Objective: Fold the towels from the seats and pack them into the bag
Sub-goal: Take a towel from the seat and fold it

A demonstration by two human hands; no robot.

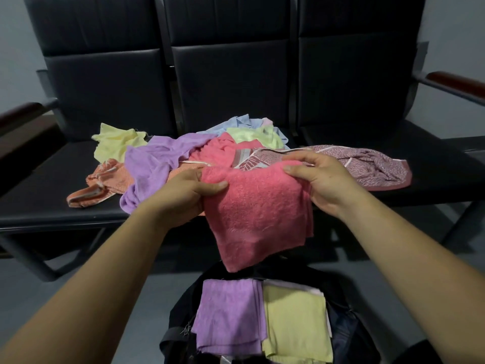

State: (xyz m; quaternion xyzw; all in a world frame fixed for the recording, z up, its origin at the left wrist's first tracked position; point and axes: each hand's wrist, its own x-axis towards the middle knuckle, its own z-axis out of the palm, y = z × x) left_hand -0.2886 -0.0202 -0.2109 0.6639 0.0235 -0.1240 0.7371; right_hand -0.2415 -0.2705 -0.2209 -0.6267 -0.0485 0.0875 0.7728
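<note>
Both hands, left hand (187, 191) and right hand (319, 181), pinched the folded pink towel's (258, 216) top corners, fingers apparently curled behind, above the bag (349, 321).

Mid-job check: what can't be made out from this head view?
- Bag: head view, the bottom edge cuts it off. The folded purple towel and folded yellow towel cover its inside.
- Pile on the seat: head view, the towels overlap, and the pink towel, held by the left hand and right hand, screens some, so the count is unclear.
</note>
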